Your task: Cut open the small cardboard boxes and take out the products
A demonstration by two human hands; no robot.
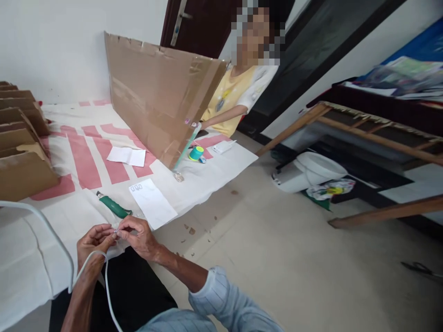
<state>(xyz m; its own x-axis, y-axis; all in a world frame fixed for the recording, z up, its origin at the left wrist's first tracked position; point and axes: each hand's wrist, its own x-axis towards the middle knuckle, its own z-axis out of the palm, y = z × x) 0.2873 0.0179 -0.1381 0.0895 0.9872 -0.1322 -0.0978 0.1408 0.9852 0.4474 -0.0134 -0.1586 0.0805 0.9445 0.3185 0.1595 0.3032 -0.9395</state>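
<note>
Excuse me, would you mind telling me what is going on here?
A person pinches a small piece, too small to identify, between the fingertips of the left hand and right hand. A white cord loops past the left wrist. A green-handled tool and a paper lie on the cloth just ahead. Farther off, another person holds a cardboard sheet upright on the cloth.
</note>
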